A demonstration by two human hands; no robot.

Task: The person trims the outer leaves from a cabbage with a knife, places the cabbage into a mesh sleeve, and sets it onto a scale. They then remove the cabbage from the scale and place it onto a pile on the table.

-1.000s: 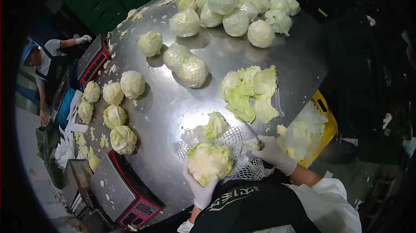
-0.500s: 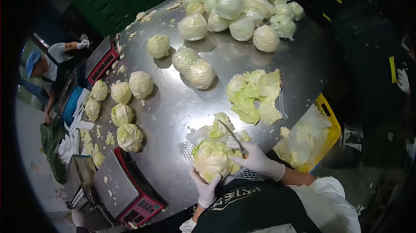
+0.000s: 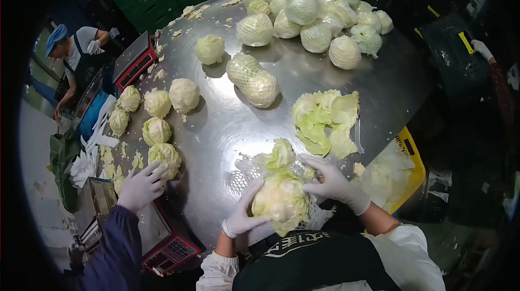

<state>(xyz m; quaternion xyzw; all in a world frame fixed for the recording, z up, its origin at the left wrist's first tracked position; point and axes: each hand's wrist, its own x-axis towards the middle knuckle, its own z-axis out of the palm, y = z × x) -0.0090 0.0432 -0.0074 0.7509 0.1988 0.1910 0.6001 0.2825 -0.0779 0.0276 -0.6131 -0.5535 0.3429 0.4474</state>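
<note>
A pale green cabbage (image 3: 281, 200) sits in front of me at the near edge of the table, its loose outer leaves hanging. My gloved left hand (image 3: 244, 214) cups its left side, thumb along the lower front. To its right is my gloved right hand (image 3: 337, 187), fingers spread, thumb tip at the cabbage's side. The curved knife is out of sight; whether part of it lies behind the right hand I cannot make out. White foam netting (image 3: 244, 178) lies under and beside the cabbage, with a torn leaf piece (image 3: 281, 154) just behind.
A co-worker's gloved hand (image 3: 142, 185) reaches to a trimmed cabbage (image 3: 165, 160) by a red scale (image 3: 176, 249). Peeled leaves (image 3: 325, 120) lie at right, above a yellow crate (image 3: 414, 169). Netted cabbages (image 3: 303, 9) are heaped at the back; another red scale (image 3: 135, 61) stands left.
The cabbage has been turned, and my right hand has opened beside it. The knife blade no longer shows. A co-worker's arm has come in from the lower left, and the view has shifted slightly.
</note>
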